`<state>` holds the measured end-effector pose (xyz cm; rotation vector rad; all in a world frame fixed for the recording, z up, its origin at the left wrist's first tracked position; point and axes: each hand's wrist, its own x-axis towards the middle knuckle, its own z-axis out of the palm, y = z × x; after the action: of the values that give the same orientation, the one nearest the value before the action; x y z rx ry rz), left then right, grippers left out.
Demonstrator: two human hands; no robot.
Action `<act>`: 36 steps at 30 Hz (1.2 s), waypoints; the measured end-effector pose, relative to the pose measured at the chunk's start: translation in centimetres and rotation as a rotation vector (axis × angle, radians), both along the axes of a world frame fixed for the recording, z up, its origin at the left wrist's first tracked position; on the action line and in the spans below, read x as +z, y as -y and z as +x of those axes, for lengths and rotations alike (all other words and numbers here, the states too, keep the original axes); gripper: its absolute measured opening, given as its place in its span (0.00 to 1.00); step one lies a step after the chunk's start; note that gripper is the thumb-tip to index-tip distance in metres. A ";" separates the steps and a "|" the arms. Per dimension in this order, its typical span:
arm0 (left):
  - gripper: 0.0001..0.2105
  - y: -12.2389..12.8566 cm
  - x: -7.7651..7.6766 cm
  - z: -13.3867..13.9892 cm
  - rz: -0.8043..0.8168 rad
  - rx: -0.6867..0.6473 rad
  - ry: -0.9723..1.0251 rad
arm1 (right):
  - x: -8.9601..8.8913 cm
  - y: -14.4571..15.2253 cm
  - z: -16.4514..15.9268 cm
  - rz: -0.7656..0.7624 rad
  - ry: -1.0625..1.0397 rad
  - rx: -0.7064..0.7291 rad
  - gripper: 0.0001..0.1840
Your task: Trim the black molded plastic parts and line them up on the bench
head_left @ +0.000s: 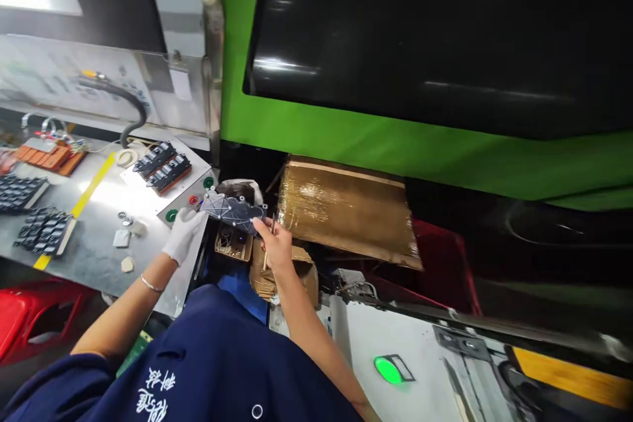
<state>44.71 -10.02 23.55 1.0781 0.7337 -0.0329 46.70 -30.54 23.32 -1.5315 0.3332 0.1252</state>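
One dark plate [232, 212] hangs in the air in front of the person's body, over the gap beside the tabletop [99, 237], its ribbed face turned up towards the camera. The right hand [277, 244], bare, grips its right end with the thumb laid on top; holding only the end leaves most of the ribbing uncovered, which would suit looking it over. That hand also has what looks like a thin stick [266, 258] between the fingers, probably tucked there to save putting it down. The left hand [182, 235], in a white glove, is at the plate's other end, seemingly steadying it; whether its fingers pinch the rim or merely touch it, I cannot tell. The glove may spare the surface from marks.

Beside the left hand is a control box [185, 191]. Its green buttons [171, 215] sit well apart with a red button [193, 200] between them, a layout that would suit two-handed pressing. Two black parts [169, 173] lie side by side on top, perhaps lined up for the same fixed position. Further left, more parts [44, 232] are grouped near the yellow tape [93, 183], which likely marks off an area. Below the plate sits a small box [233, 249], next to a carton [260, 273].
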 end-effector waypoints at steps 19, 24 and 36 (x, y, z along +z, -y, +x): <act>0.14 0.3 8.9 -27.4 -0.631 0.773 0.071 | 2.8 -10.7 -19.5 0.170 0.221 0.753 0.23; 0.13 -1.1 9.5 -30.5 -0.619 0.754 0.045 | 3.3 -12.1 -22.7 0.130 0.361 0.739 0.20; 0.12 -4.6 9.0 -35.5 -0.624 0.713 -0.016 | 3.3 -14.7 -28.6 0.137 0.432 0.610 0.12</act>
<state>9.16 -5.42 32.58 0.1895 1.0020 0.3204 18.05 -15.85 26.60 -1.4372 -0.4838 0.2822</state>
